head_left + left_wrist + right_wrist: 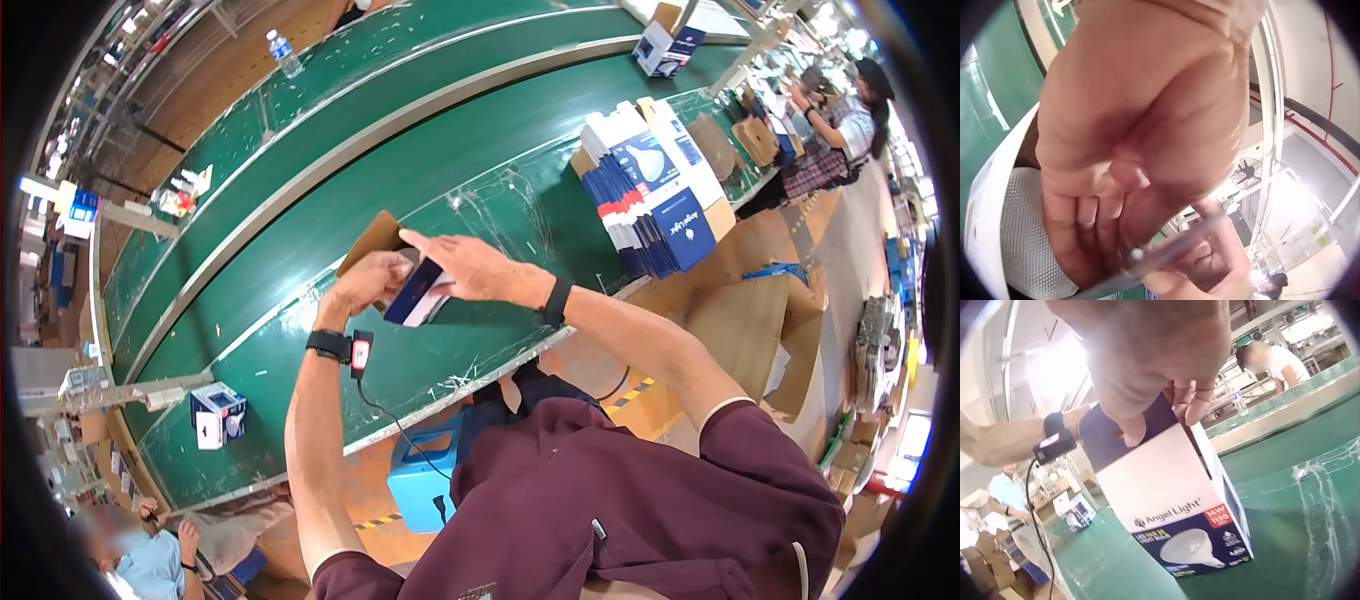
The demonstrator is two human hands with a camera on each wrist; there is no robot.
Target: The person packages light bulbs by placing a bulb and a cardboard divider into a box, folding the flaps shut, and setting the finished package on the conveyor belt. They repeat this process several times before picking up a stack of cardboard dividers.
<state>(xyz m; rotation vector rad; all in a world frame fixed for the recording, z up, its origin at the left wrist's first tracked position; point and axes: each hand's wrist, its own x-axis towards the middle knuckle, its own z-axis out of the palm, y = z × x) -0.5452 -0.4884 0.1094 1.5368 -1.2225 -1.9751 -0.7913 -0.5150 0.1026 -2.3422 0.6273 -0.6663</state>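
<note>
A light bulb box printed "Angel Light" stands tilted over the green table, a brown inner flap raised at its top. My right hand grips the box from above. In the right wrist view its thumb presses the dark blue top panel, with fingers over the opposite edge. At the open end, my left hand curls its fingers around the edge. The left wrist view shows a light bulb with a dimpled face inside, beside those fingers. A blurred panel edge crosses in front of the left fingertips.
Several flattened boxes are piled at the right of the green table. One carton stands at the left end, another at the far right. A water bottle stands beyond the raised rail. A blue stool is below.
</note>
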